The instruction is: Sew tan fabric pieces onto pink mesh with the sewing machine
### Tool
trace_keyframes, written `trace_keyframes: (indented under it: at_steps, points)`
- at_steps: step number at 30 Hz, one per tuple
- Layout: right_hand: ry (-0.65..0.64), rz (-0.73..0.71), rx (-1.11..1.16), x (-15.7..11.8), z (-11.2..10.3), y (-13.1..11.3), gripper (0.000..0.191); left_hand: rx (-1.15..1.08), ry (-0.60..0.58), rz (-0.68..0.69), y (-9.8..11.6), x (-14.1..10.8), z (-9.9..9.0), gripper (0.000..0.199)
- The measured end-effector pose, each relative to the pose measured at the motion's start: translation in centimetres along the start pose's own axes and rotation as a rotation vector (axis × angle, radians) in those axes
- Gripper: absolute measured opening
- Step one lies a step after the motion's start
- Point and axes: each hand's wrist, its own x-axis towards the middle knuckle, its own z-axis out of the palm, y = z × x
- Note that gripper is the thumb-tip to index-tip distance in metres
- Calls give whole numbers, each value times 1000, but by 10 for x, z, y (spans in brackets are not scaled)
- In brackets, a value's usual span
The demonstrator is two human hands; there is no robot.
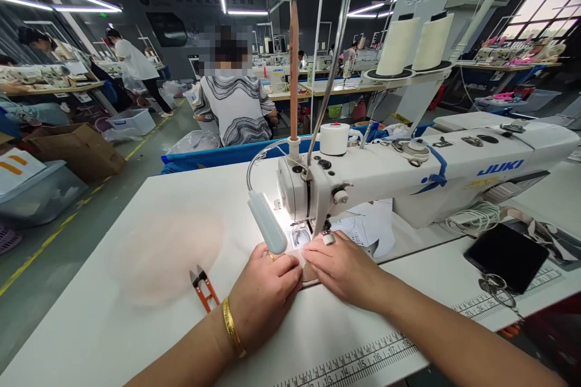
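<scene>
A small beige fabric piece (310,273) lies under my fingers, just in front of the needle area of a white sewing machine (363,178). My left hand (267,290), with a gold bangle at the wrist, has its fingers curled and closed on the fabric's left side. On the other side my right hand (342,266) presses its fingers together on the fabric, close to the presser foot. Parts of the fabric are hidden by both hands. Orange-handled thread snips (203,288) lie left of my left wrist. A grey lamp head (267,224) hangs over my left fingers.
A sheer, pale beige piece (172,254) is spread at the table's left. Patterned paper (367,227) lies behind my right hand. A black flat object (507,257) and keys (494,284) rest at right. A ruler strip (358,366) runs along the front edge. Another person (236,103) sits ahead.
</scene>
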Motion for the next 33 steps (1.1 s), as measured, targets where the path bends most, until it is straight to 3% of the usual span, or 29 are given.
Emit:
trace_keyframes:
  at_steps: [6, 12, 20, 27, 33]
  points:
    - [-8, 65, -7, 5, 0, 2, 24, 93, 20, -20, -5, 5, 5, 26]
    - [20, 18, -3, 3, 3, 2, 32, 72, 67, 13, -11, 2, 9, 25]
    - [0, 129, -67, 10, 0, -2, 29, 48, 117, 7, -20, 6, 13, 29]
    - [24, 167, -68, 12, -1, -6, 36, 51, 117, -80, -30, 12, 19, 27]
    - [52, 153, -37, 10, 4, -5, 33, -142, 127, -237, -31, 18, 25, 27]
